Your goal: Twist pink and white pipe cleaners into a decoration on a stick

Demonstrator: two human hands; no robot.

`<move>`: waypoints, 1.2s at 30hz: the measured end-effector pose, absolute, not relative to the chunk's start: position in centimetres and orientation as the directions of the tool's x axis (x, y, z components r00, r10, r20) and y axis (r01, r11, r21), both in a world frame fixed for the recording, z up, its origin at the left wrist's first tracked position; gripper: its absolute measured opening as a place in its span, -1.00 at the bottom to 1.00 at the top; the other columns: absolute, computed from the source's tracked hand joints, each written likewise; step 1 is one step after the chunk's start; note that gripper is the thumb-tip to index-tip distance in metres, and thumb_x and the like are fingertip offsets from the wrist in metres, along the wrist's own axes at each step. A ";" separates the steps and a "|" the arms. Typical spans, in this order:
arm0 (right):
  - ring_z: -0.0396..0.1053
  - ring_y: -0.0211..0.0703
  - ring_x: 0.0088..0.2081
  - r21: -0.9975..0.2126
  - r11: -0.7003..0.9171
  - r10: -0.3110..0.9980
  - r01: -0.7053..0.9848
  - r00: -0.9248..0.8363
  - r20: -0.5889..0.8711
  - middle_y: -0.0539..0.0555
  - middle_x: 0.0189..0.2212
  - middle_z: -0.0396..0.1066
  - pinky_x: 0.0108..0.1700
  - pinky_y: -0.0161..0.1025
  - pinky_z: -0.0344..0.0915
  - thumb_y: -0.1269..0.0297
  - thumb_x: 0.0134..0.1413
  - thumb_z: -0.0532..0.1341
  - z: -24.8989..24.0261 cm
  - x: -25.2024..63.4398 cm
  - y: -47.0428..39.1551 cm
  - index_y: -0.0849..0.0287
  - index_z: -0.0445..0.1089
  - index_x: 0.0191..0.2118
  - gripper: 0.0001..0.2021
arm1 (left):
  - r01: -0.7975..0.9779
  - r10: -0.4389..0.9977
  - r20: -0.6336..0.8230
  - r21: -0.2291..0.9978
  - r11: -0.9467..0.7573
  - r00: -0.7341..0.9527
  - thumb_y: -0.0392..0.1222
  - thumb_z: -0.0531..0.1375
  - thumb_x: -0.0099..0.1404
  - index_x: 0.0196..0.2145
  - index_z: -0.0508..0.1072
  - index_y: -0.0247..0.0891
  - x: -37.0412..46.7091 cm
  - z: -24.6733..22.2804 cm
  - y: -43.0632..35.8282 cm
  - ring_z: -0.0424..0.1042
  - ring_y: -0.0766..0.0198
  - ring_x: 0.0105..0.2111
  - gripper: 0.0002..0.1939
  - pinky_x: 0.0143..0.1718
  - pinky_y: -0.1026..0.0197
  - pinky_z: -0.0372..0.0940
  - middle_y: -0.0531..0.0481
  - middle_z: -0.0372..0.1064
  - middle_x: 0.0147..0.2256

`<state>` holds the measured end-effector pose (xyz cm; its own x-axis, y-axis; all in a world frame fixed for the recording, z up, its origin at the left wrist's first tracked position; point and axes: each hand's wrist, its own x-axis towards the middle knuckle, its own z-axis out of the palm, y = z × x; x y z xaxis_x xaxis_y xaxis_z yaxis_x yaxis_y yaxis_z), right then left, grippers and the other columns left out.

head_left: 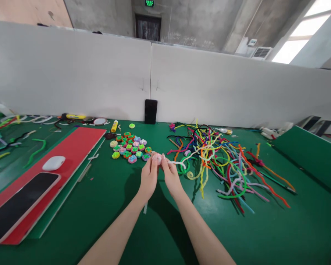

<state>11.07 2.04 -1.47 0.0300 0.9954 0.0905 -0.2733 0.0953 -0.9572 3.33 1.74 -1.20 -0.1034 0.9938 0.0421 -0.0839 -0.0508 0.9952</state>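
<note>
Near the middle of the green table, my left hand [149, 175] and my right hand [171, 176] meet around a small pale pink fuzzy piece [159, 158]. The fingertips of both hands pinch it from either side. A white pipe cleaner [176, 163] sticks out to the right from between the fingers. Just left and beyond my hands lies a cluster of small colourful flower-shaped pieces [134, 149]. To the right spreads a tangled heap of colourful pipe cleaners [209, 151]. My fingers hide part of the pink piece.
On the left, a red board [79, 147] carries a white case [53, 163] and a phone [22, 206]. A black phone [150, 111] leans against the white partition [99, 73]. A glue stick [114, 126] stands behind the flower pieces. A green panel [309, 162] borders the right side.
</note>
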 end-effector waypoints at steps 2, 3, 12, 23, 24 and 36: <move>0.33 -0.13 -0.13 -0.963 0.063 0.997 -0.263 0.049 0.052 0.05 -0.21 0.41 -0.06 -0.19 0.23 0.05 0.03 0.06 -1.7 10.9 1.9 0.12 0.40 -0.20 -0.67 | -0.042 0.993 0.044 0.998 -0.049 -0.110 0.12 -0.02 0.18 -0.29 0.36 -0.25 3.1 -1.1 1.9 0.20 0.36 -0.60 -0.60 -0.57 0.33 0.11 0.07 0.23 -0.56; 0.33 -0.14 -0.13 -0.964 0.046 0.998 -0.261 0.056 0.032 0.05 -0.20 0.41 -0.06 -0.19 0.23 0.04 0.02 0.05 -1.8 10.8 1.8 0.11 0.40 -0.21 -0.67 | 0.004 0.991 0.053 0.999 -0.053 -0.123 0.11 -0.04 0.19 -0.33 0.36 -0.25 2.9 -1.1 1.9 0.19 0.37 -0.61 -0.62 -0.57 0.33 0.10 0.08 0.21 -0.58; 0.35 -0.18 -0.41 -0.941 0.109 0.878 -0.321 0.475 -0.061 0.05 -0.44 0.32 -0.38 -0.23 0.29 -0.11 0.07 -0.17 -1.7 12.5 2.9 0.13 0.24 -0.38 -0.55 | 0.525 0.935 0.319 0.829 -0.195 -0.157 -0.04 -0.05 0.23 -0.61 0.21 -0.23 -0.3 -0.6 3.3 0.14 0.37 -0.64 -0.66 -0.57 0.33 0.01 0.12 0.13 -0.68; 0.00 -0.37 -0.64 -0.907 0.243 0.957 0.343 0.067 0.281 -0.13 -0.71 0.01 -0.57 -0.37 -0.04 0.12 0.11 -0.02 -2.2 12.1 2.0 0.16 0.06 -0.62 -0.65 | 0.503 0.935 0.230 0.794 -0.340 0.269 -0.06 -0.10 0.25 -0.59 0.19 -0.25 -1.1 -1.1 3.9 0.13 0.38 -0.60 -0.66 -0.55 0.33 0.00 0.13 0.12 -0.63; -0.01 -0.36 -0.64 -0.903 0.232 0.959 0.360 0.071 0.275 -0.13 -0.71 0.01 -0.57 -0.37 -0.05 0.13 0.12 -0.04 -2.5 11.6 1.9 0.15 0.03 -0.62 -0.66 | 0.514 0.939 0.235 0.790 -0.335 0.252 -0.07 -0.11 0.25 -0.59 0.19 -0.25 -0.8 -1.3 3.8 0.14 0.38 -0.60 -0.66 -0.55 0.33 0.00 0.12 0.12 -0.63; 0.07 -0.29 -0.62 -0.844 0.158 0.975 0.513 0.052 0.214 -0.09 -0.66 0.07 -0.55 -0.35 -0.04 0.18 0.15 -0.10 -3.4 11.6 2.2 0.13 0.04 -0.52 -0.74 | 0.668 0.950 0.287 0.684 -0.292 0.122 -0.10 -0.12 0.28 -0.54 0.26 -0.24 0.9 -1.7 2.3 0.26 0.33 -0.54 -0.67 -0.52 0.33 0.02 0.03 0.29 -0.56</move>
<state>11.60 2.15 -3.37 0.0520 0.9755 0.2140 0.5129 0.1577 -0.8438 0.91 2.30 -1.74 0.1216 0.9502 0.2868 0.6684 -0.2920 0.6841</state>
